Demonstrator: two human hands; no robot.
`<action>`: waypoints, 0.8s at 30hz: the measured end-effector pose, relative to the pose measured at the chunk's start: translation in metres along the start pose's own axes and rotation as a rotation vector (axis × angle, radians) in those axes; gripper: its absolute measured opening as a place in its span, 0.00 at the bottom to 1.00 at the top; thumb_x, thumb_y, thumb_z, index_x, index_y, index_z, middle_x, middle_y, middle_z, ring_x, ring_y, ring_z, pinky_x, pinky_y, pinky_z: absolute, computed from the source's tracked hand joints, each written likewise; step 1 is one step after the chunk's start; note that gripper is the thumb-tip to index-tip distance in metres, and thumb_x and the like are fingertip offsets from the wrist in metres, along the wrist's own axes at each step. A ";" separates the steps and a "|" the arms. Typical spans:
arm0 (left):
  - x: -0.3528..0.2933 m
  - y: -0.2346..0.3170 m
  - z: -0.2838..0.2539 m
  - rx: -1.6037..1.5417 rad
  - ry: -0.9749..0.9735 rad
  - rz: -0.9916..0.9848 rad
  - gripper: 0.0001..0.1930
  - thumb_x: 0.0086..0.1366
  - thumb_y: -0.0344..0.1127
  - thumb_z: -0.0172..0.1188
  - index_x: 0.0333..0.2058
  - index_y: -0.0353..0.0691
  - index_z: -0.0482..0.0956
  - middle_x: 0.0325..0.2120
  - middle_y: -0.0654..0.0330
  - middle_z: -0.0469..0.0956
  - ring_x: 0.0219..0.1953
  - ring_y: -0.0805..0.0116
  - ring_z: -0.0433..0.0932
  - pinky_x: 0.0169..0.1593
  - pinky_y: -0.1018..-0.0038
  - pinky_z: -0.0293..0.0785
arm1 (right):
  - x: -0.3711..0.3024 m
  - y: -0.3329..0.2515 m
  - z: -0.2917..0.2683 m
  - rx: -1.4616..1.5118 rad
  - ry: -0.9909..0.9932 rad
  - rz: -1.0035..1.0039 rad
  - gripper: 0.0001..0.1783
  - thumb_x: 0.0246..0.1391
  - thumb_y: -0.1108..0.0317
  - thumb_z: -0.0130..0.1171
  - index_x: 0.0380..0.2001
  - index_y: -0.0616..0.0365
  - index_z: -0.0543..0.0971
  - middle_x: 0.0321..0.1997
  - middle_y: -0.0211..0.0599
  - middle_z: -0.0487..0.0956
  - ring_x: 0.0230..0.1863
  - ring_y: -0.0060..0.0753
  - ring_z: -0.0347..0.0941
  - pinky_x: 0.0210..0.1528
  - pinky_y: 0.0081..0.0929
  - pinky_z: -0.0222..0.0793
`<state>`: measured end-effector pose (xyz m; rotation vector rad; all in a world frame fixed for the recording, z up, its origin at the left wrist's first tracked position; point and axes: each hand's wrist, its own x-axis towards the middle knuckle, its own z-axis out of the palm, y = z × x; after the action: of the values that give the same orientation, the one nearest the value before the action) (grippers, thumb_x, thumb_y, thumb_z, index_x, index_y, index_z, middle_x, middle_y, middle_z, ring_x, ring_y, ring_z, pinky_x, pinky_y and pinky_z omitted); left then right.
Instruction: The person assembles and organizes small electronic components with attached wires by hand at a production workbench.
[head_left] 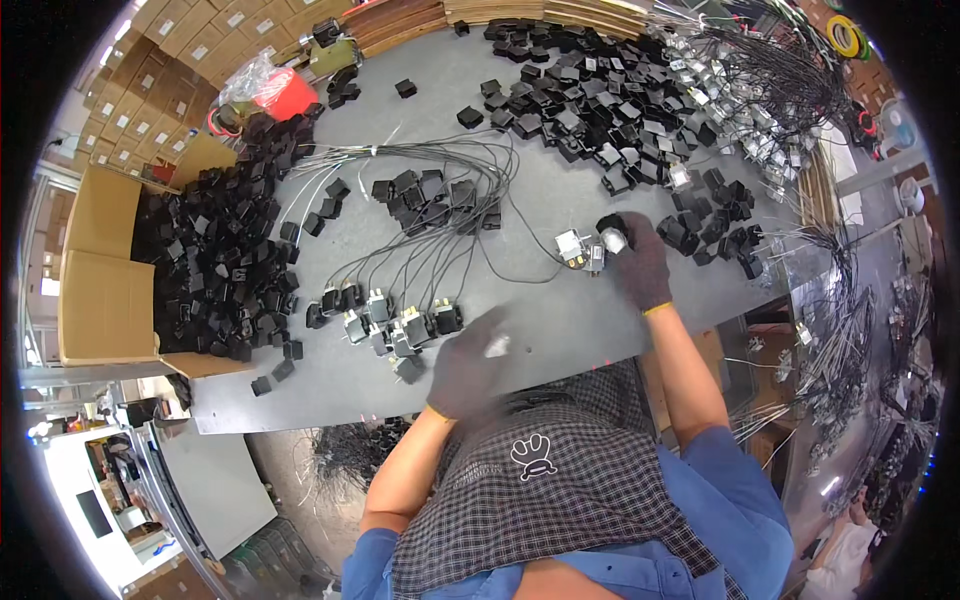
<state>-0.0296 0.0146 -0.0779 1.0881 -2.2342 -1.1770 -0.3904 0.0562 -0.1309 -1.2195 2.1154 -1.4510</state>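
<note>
My right hand (640,262), in a dark glove, is closed by a small black plastic housing (608,223) that it seems to pinch; the fingers partly hide it. Just left of those fingertips lie small white-and-metal switch-like parts (571,247) with brass terminals, one joined to a thin dark wire. My left hand (470,365), gloved too, is smeared by motion near the table's front edge, so its fingers cannot be read. Left of it sits a cluster of wired black parts (415,325) with metal tabs, their leads running back to a tied wire bundle (400,152).
Loose black housings (600,105) are heaped at the back right, and another heap (215,250) spills from a cardboard box (108,305) at the left. Wired metal parts (770,130) pile up at the far right. A red container (285,94) stands at the back left of the grey table (560,340).
</note>
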 end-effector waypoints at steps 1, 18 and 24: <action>0.006 -0.004 0.009 -0.023 0.019 0.129 0.26 0.72 0.36 0.64 0.67 0.39 0.78 0.44 0.55 0.89 0.40 0.67 0.87 0.46 0.69 0.84 | -0.009 0.001 0.000 0.097 -0.029 0.007 0.18 0.63 0.76 0.64 0.56 0.61 0.78 0.50 0.39 0.86 0.50 0.32 0.84 0.56 0.32 0.79; 0.016 0.020 0.040 -0.100 -0.069 -0.136 0.28 0.71 0.33 0.66 0.67 0.37 0.70 0.43 0.56 0.84 0.38 0.71 0.83 0.42 0.69 0.81 | -0.092 -0.105 0.007 0.576 -0.546 0.561 0.20 0.69 0.63 0.55 0.60 0.59 0.78 0.46 0.36 0.85 0.37 0.25 0.81 0.31 0.24 0.77; 0.013 -0.001 0.045 -0.275 -0.091 -0.114 0.22 0.72 0.32 0.65 0.63 0.36 0.75 0.43 0.57 0.85 0.37 0.72 0.81 0.42 0.71 0.80 | -0.077 -0.102 0.017 0.619 -0.397 0.509 0.21 0.72 0.58 0.56 0.60 0.58 0.80 0.46 0.34 0.86 0.41 0.25 0.82 0.35 0.25 0.79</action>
<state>-0.0660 0.0271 -0.1042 1.0795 -2.0188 -1.5571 -0.2849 0.0926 -0.0652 -0.6062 1.4060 -1.3319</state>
